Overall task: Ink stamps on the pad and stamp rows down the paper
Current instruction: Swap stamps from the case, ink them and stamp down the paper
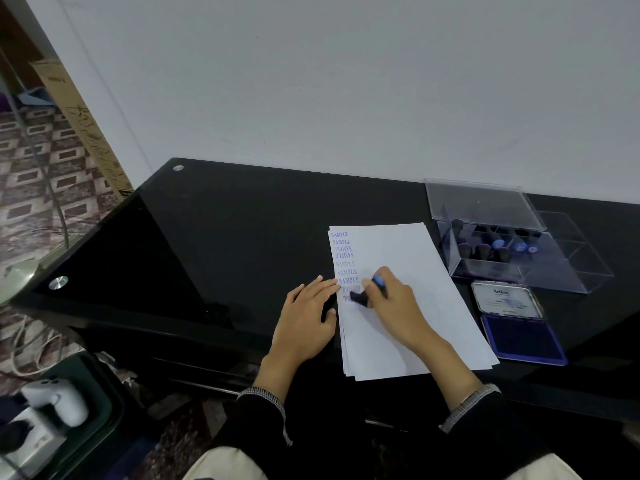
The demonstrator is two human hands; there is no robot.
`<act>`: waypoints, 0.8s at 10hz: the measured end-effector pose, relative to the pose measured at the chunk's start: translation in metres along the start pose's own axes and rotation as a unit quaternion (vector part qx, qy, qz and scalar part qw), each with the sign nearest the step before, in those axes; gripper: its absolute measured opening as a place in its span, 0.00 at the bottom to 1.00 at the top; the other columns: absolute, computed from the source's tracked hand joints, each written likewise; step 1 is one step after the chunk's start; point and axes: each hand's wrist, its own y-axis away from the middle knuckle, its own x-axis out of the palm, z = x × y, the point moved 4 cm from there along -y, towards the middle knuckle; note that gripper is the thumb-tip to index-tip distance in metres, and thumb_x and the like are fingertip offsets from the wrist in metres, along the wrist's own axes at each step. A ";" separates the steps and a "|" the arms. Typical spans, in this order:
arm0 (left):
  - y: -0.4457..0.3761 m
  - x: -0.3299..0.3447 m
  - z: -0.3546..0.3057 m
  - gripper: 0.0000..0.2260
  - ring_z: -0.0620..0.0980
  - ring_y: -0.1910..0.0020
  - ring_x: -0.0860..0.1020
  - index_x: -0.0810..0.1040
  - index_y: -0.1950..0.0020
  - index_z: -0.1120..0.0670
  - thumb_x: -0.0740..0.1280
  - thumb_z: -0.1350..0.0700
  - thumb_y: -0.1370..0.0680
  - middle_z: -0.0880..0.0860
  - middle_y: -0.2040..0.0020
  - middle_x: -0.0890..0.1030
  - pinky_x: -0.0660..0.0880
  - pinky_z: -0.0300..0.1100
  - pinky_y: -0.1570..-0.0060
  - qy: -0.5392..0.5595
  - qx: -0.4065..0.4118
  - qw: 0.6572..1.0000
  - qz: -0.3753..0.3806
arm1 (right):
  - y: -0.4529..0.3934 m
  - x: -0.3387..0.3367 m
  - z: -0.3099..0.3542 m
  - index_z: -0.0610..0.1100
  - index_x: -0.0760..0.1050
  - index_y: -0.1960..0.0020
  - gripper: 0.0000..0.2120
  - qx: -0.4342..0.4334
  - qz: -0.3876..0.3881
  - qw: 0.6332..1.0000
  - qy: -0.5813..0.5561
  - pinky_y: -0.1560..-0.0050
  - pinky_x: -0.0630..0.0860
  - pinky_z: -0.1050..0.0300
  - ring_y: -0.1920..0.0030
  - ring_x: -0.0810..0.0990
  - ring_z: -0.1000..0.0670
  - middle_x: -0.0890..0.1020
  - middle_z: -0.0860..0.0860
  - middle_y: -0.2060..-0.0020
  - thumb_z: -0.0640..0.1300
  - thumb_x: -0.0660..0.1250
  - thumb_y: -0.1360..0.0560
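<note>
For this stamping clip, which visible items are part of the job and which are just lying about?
Part of the job:
right hand gripping the stamp
left hand resting at the paper edge
open ink pad
clear box of spare stamps

Lying about:
white game controller
cardboard box against the wall

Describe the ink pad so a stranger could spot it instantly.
Start at the black glass desk and find the white paper stack. Just right of it, nearer than the clear stamp box, lies the ink pad: the only open hinged tin, with a blue pad.

Left hand [304, 317] flat, fingers straight; right hand [394, 306] apparently curled, gripping.
</note>
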 end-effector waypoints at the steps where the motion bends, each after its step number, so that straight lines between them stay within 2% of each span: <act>1: 0.000 0.000 0.000 0.21 0.36 0.26 0.56 0.68 0.28 0.47 0.60 0.55 0.22 0.40 0.28 0.67 0.47 0.38 0.27 0.001 -0.001 1.000 -0.001 | -0.002 -0.024 -0.019 0.44 0.64 0.62 0.13 0.119 -0.121 0.965 -0.202 0.67 0.64 0.59 0.68 0.68 0.49 0.76 0.46 0.69 0.45 0.60 0.20; 2: 0.000 0.001 0.000 0.21 0.37 0.26 0.57 0.68 0.28 0.47 0.60 0.55 0.21 0.40 0.28 0.67 0.48 0.38 0.26 0.002 -0.001 1.000 0.002 | 0.002 -0.036 -0.033 0.43 0.67 0.62 0.12 0.184 -0.163 0.902 -0.356 0.68 0.64 0.59 0.72 0.67 0.50 0.74 0.46 0.72 0.43 0.59 0.20; 3: 0.000 0.000 0.000 0.20 0.37 0.26 0.57 0.68 0.29 0.47 0.60 0.55 0.21 0.40 0.29 0.68 0.47 0.38 0.27 0.002 -0.003 1.000 0.000 | 0.006 -0.038 -0.039 0.42 0.67 0.62 0.12 0.197 -0.168 0.857 -0.445 0.68 0.63 0.57 0.73 0.67 0.50 0.73 0.45 0.72 0.41 0.58 0.19; 4: 0.000 0.000 -0.001 0.20 0.37 0.27 0.57 0.69 0.29 0.47 0.60 0.56 0.22 0.40 0.29 0.68 0.46 0.35 0.28 0.003 0.000 1.000 -0.002 | 0.008 -0.037 -0.039 0.42 0.66 0.61 0.12 0.195 -0.169 0.842 -0.473 0.68 0.63 0.57 0.72 0.67 0.50 0.72 0.45 0.71 0.40 0.57 0.19; 7: 0.002 0.001 -0.005 0.20 0.39 0.26 0.57 0.68 0.28 0.49 0.58 0.55 0.21 0.42 0.28 0.68 0.46 0.37 0.27 -0.029 0.007 1.000 0.004 | 0.009 -0.037 -0.035 0.42 0.67 0.62 0.12 0.180 -0.162 0.845 -0.477 0.68 0.65 0.58 0.72 0.69 0.51 0.73 0.46 0.71 0.39 0.57 0.20; 8: 0.003 0.000 -0.009 0.20 0.42 0.25 0.56 0.68 0.28 0.50 0.57 0.56 0.20 0.43 0.27 0.67 0.47 0.38 0.27 -0.059 0.003 0.998 0.002 | 0.011 -0.043 -0.033 0.42 0.67 0.61 0.11 0.182 -0.149 0.826 -0.512 0.66 0.67 0.58 0.70 0.70 0.50 0.74 0.46 0.71 0.39 0.56 0.20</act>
